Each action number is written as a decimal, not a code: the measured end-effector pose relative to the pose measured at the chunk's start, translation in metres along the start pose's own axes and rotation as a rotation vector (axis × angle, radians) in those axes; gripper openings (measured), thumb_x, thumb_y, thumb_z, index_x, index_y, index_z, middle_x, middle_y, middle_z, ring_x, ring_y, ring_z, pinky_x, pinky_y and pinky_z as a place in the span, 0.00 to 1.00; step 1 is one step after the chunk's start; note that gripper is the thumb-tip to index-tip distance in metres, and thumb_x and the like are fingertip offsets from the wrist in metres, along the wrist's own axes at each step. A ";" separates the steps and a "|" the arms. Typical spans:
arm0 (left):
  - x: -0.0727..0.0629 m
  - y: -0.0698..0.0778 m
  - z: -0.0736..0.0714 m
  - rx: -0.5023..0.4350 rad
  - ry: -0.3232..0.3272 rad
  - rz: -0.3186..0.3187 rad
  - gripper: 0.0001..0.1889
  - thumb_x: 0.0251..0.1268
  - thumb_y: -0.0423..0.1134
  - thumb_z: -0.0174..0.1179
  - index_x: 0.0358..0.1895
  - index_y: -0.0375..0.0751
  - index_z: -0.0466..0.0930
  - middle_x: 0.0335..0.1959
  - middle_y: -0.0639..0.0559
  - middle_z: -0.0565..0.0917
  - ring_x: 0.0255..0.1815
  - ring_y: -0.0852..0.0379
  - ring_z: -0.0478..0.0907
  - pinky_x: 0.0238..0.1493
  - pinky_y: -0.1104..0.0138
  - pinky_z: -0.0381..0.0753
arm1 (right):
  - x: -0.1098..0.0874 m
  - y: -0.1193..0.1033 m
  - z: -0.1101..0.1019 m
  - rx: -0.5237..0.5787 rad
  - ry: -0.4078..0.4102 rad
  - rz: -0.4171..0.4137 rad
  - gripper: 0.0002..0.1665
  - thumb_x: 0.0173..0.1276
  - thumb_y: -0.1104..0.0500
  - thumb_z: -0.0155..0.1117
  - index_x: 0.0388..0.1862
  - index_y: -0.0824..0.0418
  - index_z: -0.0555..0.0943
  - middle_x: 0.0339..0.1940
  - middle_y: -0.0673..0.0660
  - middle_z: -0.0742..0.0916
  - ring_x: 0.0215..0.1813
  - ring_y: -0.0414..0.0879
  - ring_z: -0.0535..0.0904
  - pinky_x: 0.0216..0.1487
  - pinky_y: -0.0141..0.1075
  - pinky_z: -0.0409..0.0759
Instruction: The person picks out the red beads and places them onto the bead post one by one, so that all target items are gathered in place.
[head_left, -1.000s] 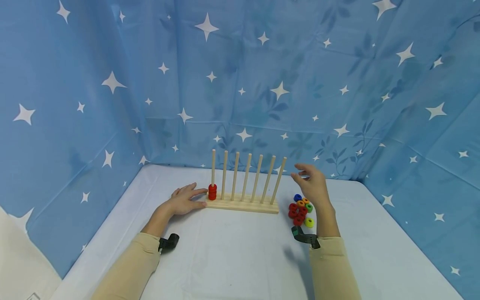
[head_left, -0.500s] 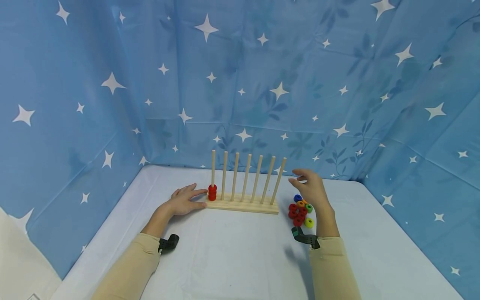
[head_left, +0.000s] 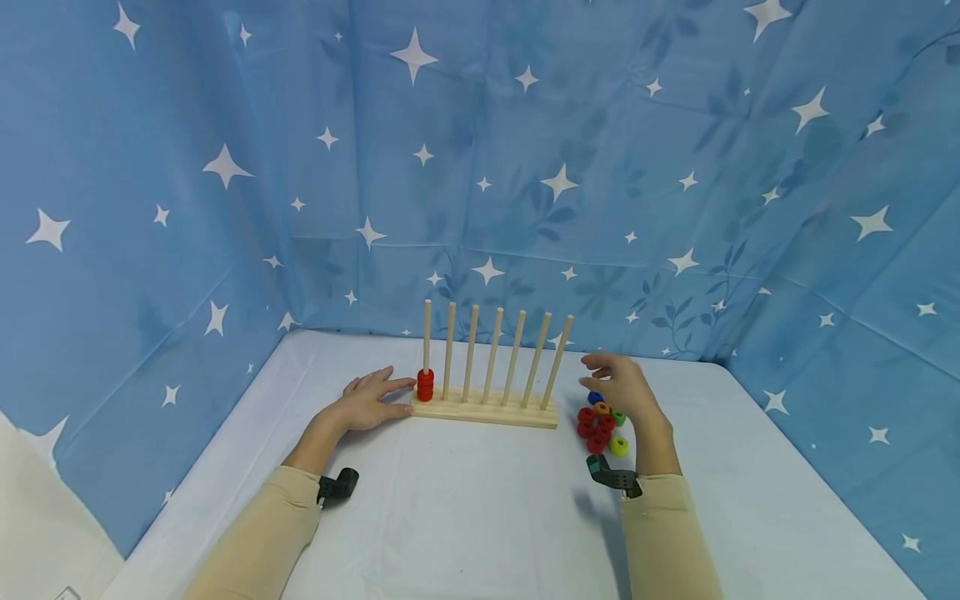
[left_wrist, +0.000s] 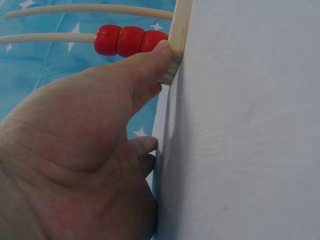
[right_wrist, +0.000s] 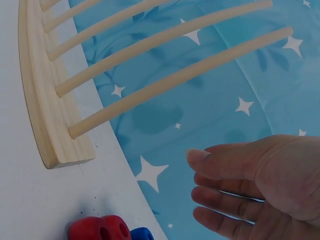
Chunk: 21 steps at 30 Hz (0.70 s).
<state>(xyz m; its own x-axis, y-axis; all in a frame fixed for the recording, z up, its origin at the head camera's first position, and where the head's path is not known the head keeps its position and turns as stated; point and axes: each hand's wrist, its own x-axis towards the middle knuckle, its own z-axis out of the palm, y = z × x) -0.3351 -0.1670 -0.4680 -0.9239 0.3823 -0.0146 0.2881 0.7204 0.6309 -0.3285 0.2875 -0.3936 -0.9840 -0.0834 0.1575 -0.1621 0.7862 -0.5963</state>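
A wooden peg rack (head_left: 483,408) stands on the white table, with several upright pegs. Three red beads (left_wrist: 131,41) are stacked on its leftmost peg. At the rack's left end, my left hand (head_left: 365,400) touches the base with thumb and index finger, both fairly straight; its other fingers spread to the left. To the rack's right, my right hand (head_left: 626,385) hovers above loose beads (head_left: 596,429), which are red, orange, green, yellow and blue. In the right wrist view its thumb (right_wrist: 220,162) and gently bent fingers are apart, holding nothing.
A blue curtain (head_left: 480,167) with white stars hangs behind and beside the white-covered table (head_left: 450,517). Black wrist cameras sit on both forearms. The rightmost peg (right_wrist: 180,82) rises just left of my right hand.
My right hand has dipped slightly toward the loose beads, its fingertips now lower and in front of the blue bead. My left hand and the rack keep their places.
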 end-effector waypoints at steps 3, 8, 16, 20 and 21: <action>0.001 0.001 -0.001 0.005 -0.005 -0.006 0.34 0.74 0.56 0.61 0.79 0.50 0.68 0.85 0.31 0.49 0.85 0.27 0.40 0.80 0.34 0.32 | 0.000 0.002 0.001 -0.006 -0.027 0.007 0.23 0.73 0.59 0.69 0.64 0.65 0.82 0.62 0.66 0.85 0.60 0.62 0.82 0.53 0.51 0.88; 0.002 0.001 -0.002 0.019 -0.015 -0.011 0.34 0.74 0.57 0.62 0.79 0.51 0.69 0.85 0.31 0.50 0.84 0.26 0.42 0.80 0.32 0.34 | -0.001 0.004 0.001 -0.003 -0.068 0.011 0.22 0.73 0.62 0.69 0.63 0.66 0.83 0.60 0.67 0.86 0.57 0.59 0.83 0.50 0.47 0.88; 0.001 0.000 0.000 0.011 -0.003 -0.006 0.35 0.73 0.59 0.62 0.79 0.51 0.69 0.85 0.31 0.50 0.84 0.26 0.42 0.80 0.32 0.33 | -0.003 0.008 -0.001 0.014 -0.103 0.009 0.21 0.72 0.65 0.68 0.62 0.68 0.83 0.61 0.71 0.85 0.54 0.59 0.85 0.48 0.45 0.89; 0.004 -0.007 0.004 0.012 0.002 -0.005 0.36 0.72 0.61 0.62 0.79 0.53 0.68 0.85 0.33 0.49 0.85 0.28 0.40 0.80 0.34 0.31 | -0.004 0.009 -0.001 0.032 -0.127 0.047 0.21 0.72 0.66 0.65 0.63 0.68 0.82 0.61 0.71 0.85 0.53 0.57 0.86 0.45 0.45 0.89; 0.006 -0.009 0.005 0.016 0.004 -0.003 0.37 0.72 0.60 0.62 0.79 0.52 0.68 0.85 0.33 0.49 0.85 0.28 0.40 0.80 0.34 0.31 | -0.004 0.010 -0.001 0.030 -0.135 0.054 0.22 0.72 0.66 0.65 0.63 0.68 0.82 0.61 0.71 0.85 0.52 0.56 0.86 0.45 0.45 0.88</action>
<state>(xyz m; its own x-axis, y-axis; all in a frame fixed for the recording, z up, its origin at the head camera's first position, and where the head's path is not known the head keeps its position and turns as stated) -0.3416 -0.1684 -0.4769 -0.9259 0.3776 -0.0137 0.2890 0.7310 0.6181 -0.3261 0.2961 -0.3998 -0.9921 -0.1242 0.0185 -0.1084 0.7732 -0.6248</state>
